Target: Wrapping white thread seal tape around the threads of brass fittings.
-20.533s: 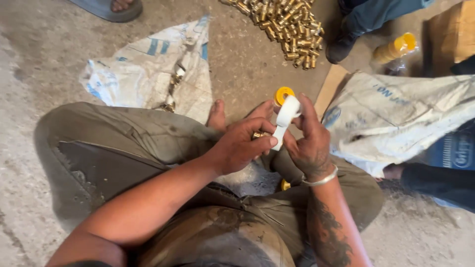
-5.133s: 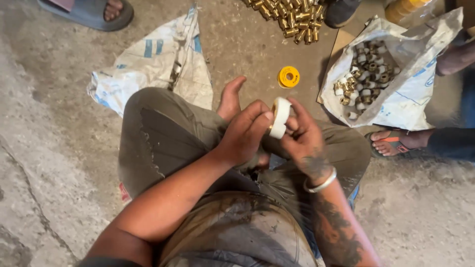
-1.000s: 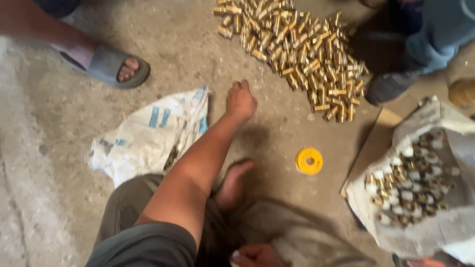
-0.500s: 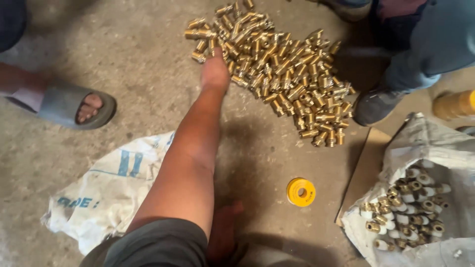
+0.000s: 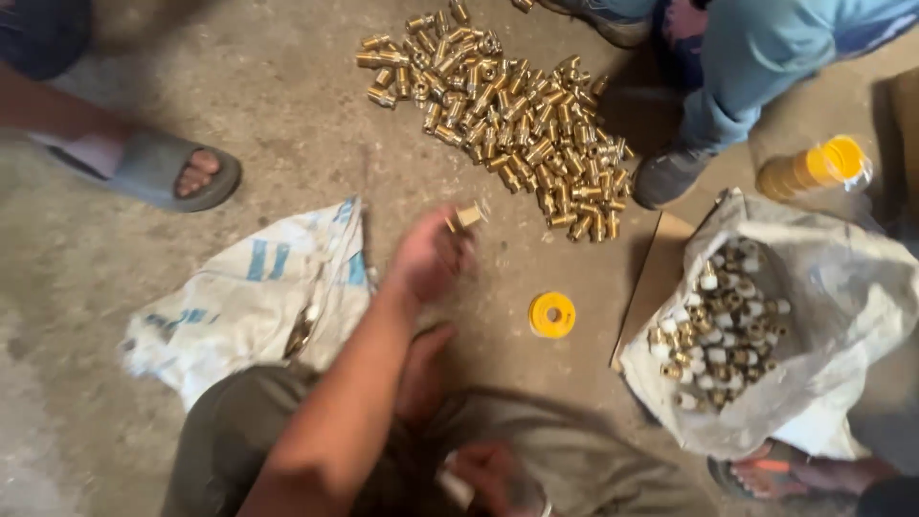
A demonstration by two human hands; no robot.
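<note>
Left hand (image 5: 431, 257) is out over the concrete floor (image 5: 287, 115), pinching one brass fitting (image 5: 467, 216) in its fingertips, just below the near edge of the brass pile (image 5: 498, 105). Frame is blurred there, so no finer detail on the grasp.

Right hand (image 5: 488, 474) sits low by the lap, far below the pile, curled on something white; looks like a tape roll, but it's mostly cut off by the frame edge, so I can't say for sure.

Yellow spool (image 5: 552, 314) lies flat on the floor below the pile, just right of the left hand, untouched.

Open white sack (image 5: 823, 316), down-right of the pile, holds fittings with white-wrapped ends (image 5: 723, 325). Second, crumpled sack (image 5: 249, 297) is down-left of the pile.

Progress, as a judgement: the sack holds a decent batch of wrapped pieces, but the bare pile is far bigger. Most of the work is left. The picked fitting is bare, not yet wrapped.

Other people's feet surround the pile; none are touching it.
</note>
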